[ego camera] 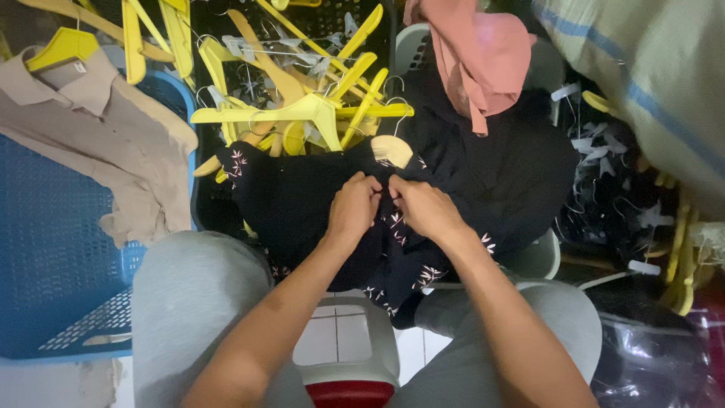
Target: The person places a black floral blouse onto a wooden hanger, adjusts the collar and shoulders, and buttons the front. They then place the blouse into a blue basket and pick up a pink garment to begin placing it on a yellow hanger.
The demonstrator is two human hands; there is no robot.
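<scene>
Knees: our grey-clad knees (189, 302) frame the stool.
Left hand (353, 208): fingers pinching dark floral garment (302, 204).
Right hand (424, 208): fingers pinching it too.
Twelve o'clock: yellow hangers (302, 83).

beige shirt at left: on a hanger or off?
On. The beige shirt has a yellow hanger at its collar, and it lies spread over the blue basket.

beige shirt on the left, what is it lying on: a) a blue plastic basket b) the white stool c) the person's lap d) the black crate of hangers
a: the beige shirt, on a yellow hanger, lies draped over the blue plastic basket, well left of both hands, which meet on the dark floral garment.
</scene>
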